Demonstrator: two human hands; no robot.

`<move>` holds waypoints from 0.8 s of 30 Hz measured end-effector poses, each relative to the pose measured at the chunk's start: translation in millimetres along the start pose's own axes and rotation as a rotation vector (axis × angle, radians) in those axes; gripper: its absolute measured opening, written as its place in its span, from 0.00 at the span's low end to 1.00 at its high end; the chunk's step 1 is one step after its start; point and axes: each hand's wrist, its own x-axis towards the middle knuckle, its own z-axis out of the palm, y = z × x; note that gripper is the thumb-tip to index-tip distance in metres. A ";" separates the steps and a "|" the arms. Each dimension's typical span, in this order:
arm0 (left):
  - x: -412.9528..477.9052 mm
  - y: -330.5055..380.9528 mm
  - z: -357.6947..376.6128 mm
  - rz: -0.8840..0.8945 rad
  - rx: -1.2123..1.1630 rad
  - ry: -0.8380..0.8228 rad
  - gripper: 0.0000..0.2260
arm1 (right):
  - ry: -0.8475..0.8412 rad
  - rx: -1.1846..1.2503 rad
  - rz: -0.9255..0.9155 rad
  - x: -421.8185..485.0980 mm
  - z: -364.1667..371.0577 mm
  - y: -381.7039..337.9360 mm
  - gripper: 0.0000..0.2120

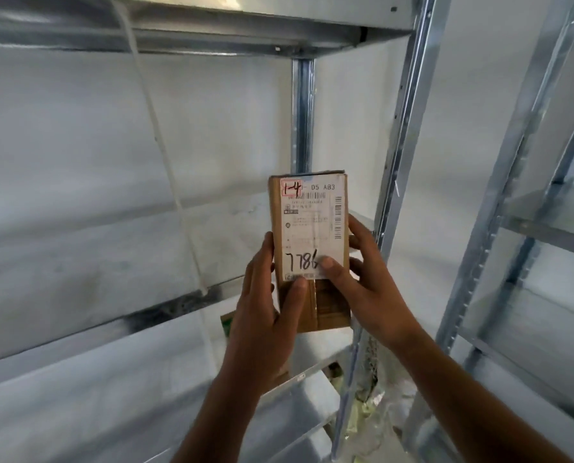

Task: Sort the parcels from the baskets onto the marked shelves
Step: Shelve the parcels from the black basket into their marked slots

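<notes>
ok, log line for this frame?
parcel: upright, held in front of shelf | left hand: grips lower left | right hand: grips right side, thumb on label | marks: 1-4, 7786

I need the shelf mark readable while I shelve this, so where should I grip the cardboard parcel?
Probably low on the cardboard parcel, at its bare brown end, coming from below with a hand across its narrow width. It stands upright and slim, and the label covers the upper face. The right hand has its thumb on the label beside the handwritten number.
</notes>
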 end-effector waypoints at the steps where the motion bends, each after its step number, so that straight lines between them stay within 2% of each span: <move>1: 11.9 -2.2 -1.4 0.017 -0.009 0.020 0.30 | -0.019 -0.005 -0.022 16.1 0.7 0.9 0.30; 8: 67.9 -35.2 -12.2 -0.020 -0.020 0.155 0.28 | -0.180 0.025 -0.101 105.1 24.9 27.0 0.31; 15: 79.2 -62.7 -9.9 -0.110 0.056 0.178 0.26 | -0.382 0.059 -0.117 159.5 33.6 69.3 0.39; 18: 80.8 -62.7 -5.3 -0.163 0.154 0.260 0.25 | -0.469 0.032 -0.130 175.4 35.7 79.2 0.43; 24: 91.3 -61.7 2.9 -0.295 0.289 0.402 0.25 | -0.519 0.004 -0.236 199.1 51.9 90.4 0.43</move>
